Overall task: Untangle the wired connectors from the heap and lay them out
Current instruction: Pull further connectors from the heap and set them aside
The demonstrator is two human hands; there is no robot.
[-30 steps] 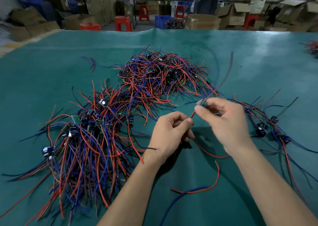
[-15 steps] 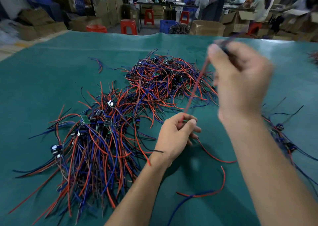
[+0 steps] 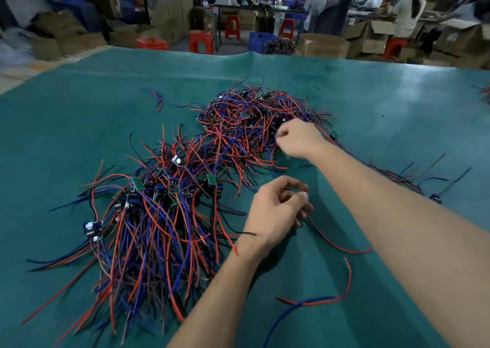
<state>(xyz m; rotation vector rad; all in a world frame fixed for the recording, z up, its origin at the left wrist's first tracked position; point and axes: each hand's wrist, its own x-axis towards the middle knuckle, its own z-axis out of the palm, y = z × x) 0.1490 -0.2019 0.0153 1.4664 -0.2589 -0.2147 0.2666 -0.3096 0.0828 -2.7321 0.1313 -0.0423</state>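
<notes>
I see my right hand (image 3: pixel 298 141) pinching into the tangled red-and-blue wire heap (image 3: pixel 254 125) at twelve o'clock, my left hand (image 3: pixel 275 209) loosely curled on a thin red wire (image 3: pixel 334 244); yanking risks dragging snagged neighbours.

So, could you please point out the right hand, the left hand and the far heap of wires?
right hand (image 3: pixel 298 141), head view, back of hand.
left hand (image 3: pixel 275 209), head view, back of hand.
far heap of wires (image 3: pixel 238 119), head view, middle of tangle.

The table cover (image 3: pixel 79 114) is plain teal green. On it, the heap (image 3: pixel 252 125) mixes red, blue and black wires. Nearer, left of the heap, a bundle (image 3: pixel 148 228) shows the same colours with small green boards (image 3: pixel 138 182). Beyond the cover stand red stools (image 3: pixel 201 41).
</notes>
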